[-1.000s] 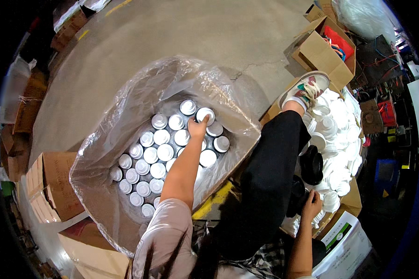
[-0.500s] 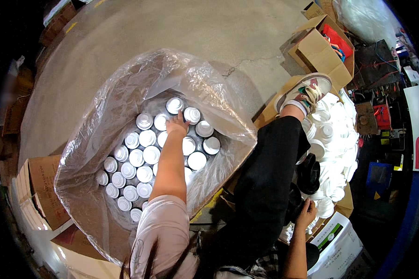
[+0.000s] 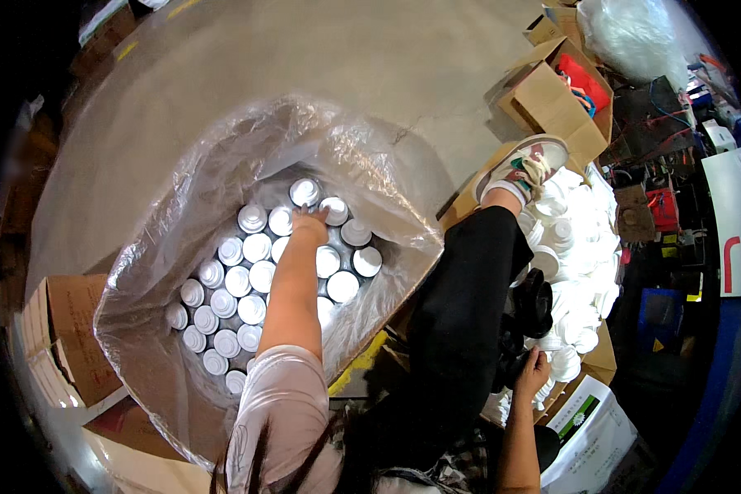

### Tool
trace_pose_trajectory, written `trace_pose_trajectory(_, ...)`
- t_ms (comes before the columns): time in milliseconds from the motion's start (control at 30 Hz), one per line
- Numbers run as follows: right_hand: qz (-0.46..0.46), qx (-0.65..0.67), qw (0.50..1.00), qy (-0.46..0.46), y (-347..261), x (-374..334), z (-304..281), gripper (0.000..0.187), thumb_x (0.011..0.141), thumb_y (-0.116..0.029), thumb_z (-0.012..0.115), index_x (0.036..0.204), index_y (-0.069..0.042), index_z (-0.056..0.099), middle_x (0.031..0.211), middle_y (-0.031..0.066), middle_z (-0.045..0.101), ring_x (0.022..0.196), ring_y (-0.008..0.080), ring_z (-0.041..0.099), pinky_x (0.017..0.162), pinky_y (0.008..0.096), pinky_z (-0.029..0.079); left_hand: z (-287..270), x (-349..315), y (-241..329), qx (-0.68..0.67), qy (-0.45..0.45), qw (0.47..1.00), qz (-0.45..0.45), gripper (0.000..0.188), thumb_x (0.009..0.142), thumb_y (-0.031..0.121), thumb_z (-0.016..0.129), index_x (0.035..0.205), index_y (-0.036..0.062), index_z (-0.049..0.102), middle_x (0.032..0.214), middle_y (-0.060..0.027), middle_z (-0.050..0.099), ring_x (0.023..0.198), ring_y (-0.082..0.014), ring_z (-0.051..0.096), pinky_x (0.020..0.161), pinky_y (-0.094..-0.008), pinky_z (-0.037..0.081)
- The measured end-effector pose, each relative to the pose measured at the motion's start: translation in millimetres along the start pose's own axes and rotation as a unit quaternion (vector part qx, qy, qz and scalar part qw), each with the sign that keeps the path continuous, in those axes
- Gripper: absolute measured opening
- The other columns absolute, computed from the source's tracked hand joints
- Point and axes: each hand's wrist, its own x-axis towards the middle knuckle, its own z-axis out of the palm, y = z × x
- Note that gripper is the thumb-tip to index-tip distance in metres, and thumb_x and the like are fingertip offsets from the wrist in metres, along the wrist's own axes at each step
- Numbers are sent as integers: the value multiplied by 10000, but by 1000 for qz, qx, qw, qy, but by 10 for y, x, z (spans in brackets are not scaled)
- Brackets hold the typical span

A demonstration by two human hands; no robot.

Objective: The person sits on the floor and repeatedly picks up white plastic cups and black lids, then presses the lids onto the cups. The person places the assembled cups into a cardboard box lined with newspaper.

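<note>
My left hand (image 3: 309, 218) reaches down into a large box lined with clear plastic film (image 3: 177, 206). Its fingers are stretched out over the tops of white round-capped containers (image 3: 258, 247), which stand close together in rows. Whether a finger grips one of them is hard to see. Low on the right, my right hand (image 3: 533, 372) is closed at the edge of a heap of loose white lids (image 3: 580, 284). What its fingertips hold, if anything, is hidden. Stacked black round pieces (image 3: 533, 305) lie between that hand and my raised leg.
My shoe (image 3: 525, 165) rests on the heap's carton at its far end. Beyond stands an open cardboard box (image 3: 556, 99) with red material inside. Another carton (image 3: 78, 337) stands at the left. A white printed bag (image 3: 589, 428) lies at lower right, and cluttered equipment fills the right side.
The view has shifted slightly. My left hand stays over the capped containers, with its fingers reaching less far past them. My right hand remains beside the white lids.
</note>
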Motion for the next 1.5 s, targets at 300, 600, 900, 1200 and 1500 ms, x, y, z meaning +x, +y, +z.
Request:
trace_pose_trajectory(300, 172, 243, 954, 32, -63, 116, -442, 329, 882, -249, 472, 674, 6, 466, 632, 36, 396, 609, 146, 356, 593, 301, 327, 318, -1071, 341, -462, 455, 756, 85, 325, 784, 79, 601, 1091, -9, 542, 1040, -164, 585, 998, -297, 541, 872, -356, 416)
trace_pose_trajectory(600, 103, 581, 805, 64, -784, -373, -1421, 256, 889, -218, 446, 774, -4, 526, 723, -8, 504, 651, 83, 437, 602, 255, 372, -787, -3833, 1942, -676, -1, 547, 493, 395, 874, 161, 534, 1226, 37, 403, 1218, -133, 495, 1056, -206, 516, 884, -327, 415)
trace_pose_trajectory(900, 90, 710, 697, 44, -673, -1005, -2117, 389, 919, -218, 321, 1191, 29, 449, 1151, 115, 530, 1074, 204, 515, 931, 354, 395, -624, -4562, 2743, -830, -449, 256, 208, 663, 852, 619, 288, 1290, 129, 379, 1291, -116, 438, 1193, -304, 409, 952, -577, 313)
trace_pose_trajectory(1200, 193, 649, 713, -184, -395, -1285, -2057, 379, 920, -281, 354, 1122, -13, 530, 888, 42, 610, 677, 119, 546, 527, 219, 401, -619, -4911, 2657, -842, -448, 216, 210, 542, 890, 439, 349, 1297, 82, 374, 1326, -139, 407, 1228, -353, 370, 975, -599, 272)
trace_pose_trajectory(1500, 31, 740, 623, -253, -494, -1338, -2081, 857, 691, -121, 661, 1393, -87, 170, 1320, 108, 377, 1186, 231, 417, 994, 356, 331, -646, -4985, 2563, -830, -436, 264, 224, 575, 903, 477, 317, 1300, 64, 367, 1316, -155, 410, 1210, -359, 388, 961, -581, 317)
